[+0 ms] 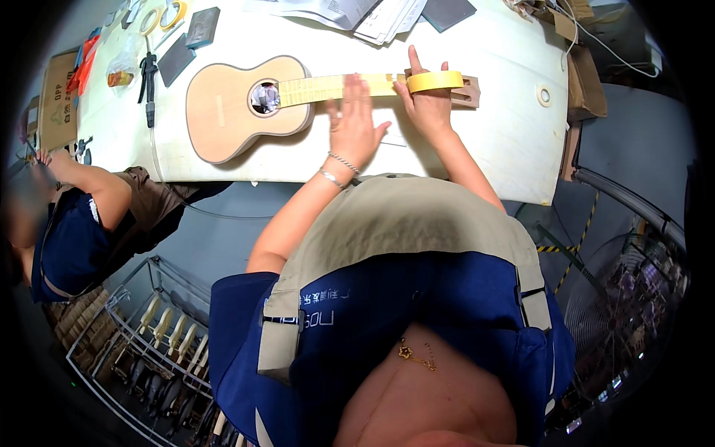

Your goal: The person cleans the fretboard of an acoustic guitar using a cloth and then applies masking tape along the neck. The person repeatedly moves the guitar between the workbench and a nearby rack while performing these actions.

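Note:
An unstrung, pale wooden ukulele [238, 127] lies flat on the white worktable, its body to the left and its slotted headstock [468, 92] to the right. Yellow masking tape [313, 89] covers the fretboard. Over the neck lies my left hand [354, 134], fingers stretched out and partly smeared by motion. My right hand [430, 112] is at the headstock end of the neck, with a roll of yellow tape [436, 80] hooked round its fingers. Inside the soundhole [265, 98] something shiny shows, but I cannot make out what.
Dark blocks [202, 27], tape rolls [173, 13] and a black air gun [148, 78] with a hose sit at the left. Papers [387, 18] lie at the back. A small tape roll [544, 95] is at the right. Another person [82, 201] works at the left; a rack [160, 328] stands behind.

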The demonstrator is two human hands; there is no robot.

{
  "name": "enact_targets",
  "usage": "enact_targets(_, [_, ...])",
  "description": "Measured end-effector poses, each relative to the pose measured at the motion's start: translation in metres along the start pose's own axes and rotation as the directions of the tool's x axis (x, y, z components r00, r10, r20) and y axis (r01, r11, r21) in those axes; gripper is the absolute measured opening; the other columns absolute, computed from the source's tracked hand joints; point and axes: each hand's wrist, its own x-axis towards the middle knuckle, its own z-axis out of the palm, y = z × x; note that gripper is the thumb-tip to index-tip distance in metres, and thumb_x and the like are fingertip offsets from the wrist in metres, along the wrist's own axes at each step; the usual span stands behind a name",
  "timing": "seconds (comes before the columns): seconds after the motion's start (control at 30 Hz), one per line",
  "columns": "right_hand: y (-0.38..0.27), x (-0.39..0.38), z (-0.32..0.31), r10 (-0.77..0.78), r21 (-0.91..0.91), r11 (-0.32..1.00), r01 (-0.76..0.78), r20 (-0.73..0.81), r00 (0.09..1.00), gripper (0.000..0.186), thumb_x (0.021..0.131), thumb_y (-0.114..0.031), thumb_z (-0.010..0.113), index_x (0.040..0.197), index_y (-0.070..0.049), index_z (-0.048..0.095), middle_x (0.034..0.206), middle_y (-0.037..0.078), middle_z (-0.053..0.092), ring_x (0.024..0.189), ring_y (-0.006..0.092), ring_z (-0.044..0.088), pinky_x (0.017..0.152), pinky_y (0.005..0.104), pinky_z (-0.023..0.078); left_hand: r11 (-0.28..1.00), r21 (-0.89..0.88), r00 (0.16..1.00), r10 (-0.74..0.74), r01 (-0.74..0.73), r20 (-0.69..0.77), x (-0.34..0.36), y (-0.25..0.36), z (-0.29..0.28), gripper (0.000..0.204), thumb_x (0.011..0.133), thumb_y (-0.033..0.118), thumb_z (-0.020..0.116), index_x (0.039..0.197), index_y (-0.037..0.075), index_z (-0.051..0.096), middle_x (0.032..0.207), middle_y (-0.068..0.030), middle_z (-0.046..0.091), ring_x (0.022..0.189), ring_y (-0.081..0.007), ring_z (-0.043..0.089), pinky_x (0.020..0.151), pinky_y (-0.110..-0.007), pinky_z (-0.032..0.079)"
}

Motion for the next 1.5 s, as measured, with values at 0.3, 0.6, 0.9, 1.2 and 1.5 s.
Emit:
enact_targets(0.3, [0.007,-0.004,-0.001,-0.022,0.354,0.934,0.044,-0.067,0.998,0.073,0.093,-0.057,0.019,0.144,-0.006,0.019,0.102,0.012,0.063,0.107,0.0296,0.054,0.11,0.051,0.006,0.863,-0.356,0.933,0.325,-0.359,-0.152,-0.019,0.007,0.019,0.022,0.078,0.012,0.06,0.098,0.006,0.058,0.105,-0.0096,0.053,0.106,-0.0234,0.05,0.09,-0.038,0.042])
enact_targets(0.6, [0.008,-0.004,-0.003,-0.027,0.359,0.933,0.036,-0.029,0.999,0.072,0.092,-0.058,0.019,0.144,-0.007,0.019,0.105,0.012,0.063,0.11,0.0291,0.052,0.11,0.0495,0.009,0.738,-0.627,0.928,0.001,0.25,0.372,-0.001,-0.012,-0.021,0.013,0.073,0.013,0.07,0.068,0.006,0.059,0.067,-0.0057,0.063,0.059,-0.0188,0.059,0.058,-0.029,0.048])
enact_targets(0.9, [0.009,-0.005,0.0,-0.023,0.351,0.936,0.034,-0.035,0.999,0.069,0.093,-0.058,0.021,0.142,-0.01,0.028,0.105,0.011,0.064,0.107,0.0279,0.054,0.109,0.0488,0.014,0.128,-0.968,0.943,-0.286,0.215,0.171,0.027,-0.001,-0.008,0.046,0.082,0.007,0.068,0.124,-0.002,0.05,0.066,0.0018,0.059,0.058,-0.0008,0.051,0.054,-0.015,0.043])
enact_targets(1.2, [0.001,-0.007,0.004,-0.091,0.313,0.939,0.142,-0.171,0.981,0.051,0.091,-0.042,0.041,0.129,-0.009,0.046,0.091,0.009,0.063,0.1,0.0268,0.056,0.105,0.047,0.023,0.259,-0.936,0.939,-0.308,0.237,0.153,0.033,0.003,0.0,0.045,0.08,0.006,0.066,0.123,0.0,0.054,0.063,-0.0015,0.06,0.056,-0.0041,0.055,0.057,-0.02,0.046])
enact_targets(1.5, [0.022,0.013,-0.064,-0.023,-0.159,0.987,0.038,0.095,0.995,0.011,0.077,-0.004,0.051,0.086,-0.002,0.056,0.092,0.014,0.058,0.098,0.0315,0.054,0.08,0.0435,0.043,0.672,-0.731,0.973,-0.225,0.113,-0.056,0.02,0.004,-0.01,0.038,0.084,0.017,0.062,0.122,0.019,0.06,0.073,-0.0039,0.06,0.061,-0.0176,0.055,0.056,-0.029,0.046])
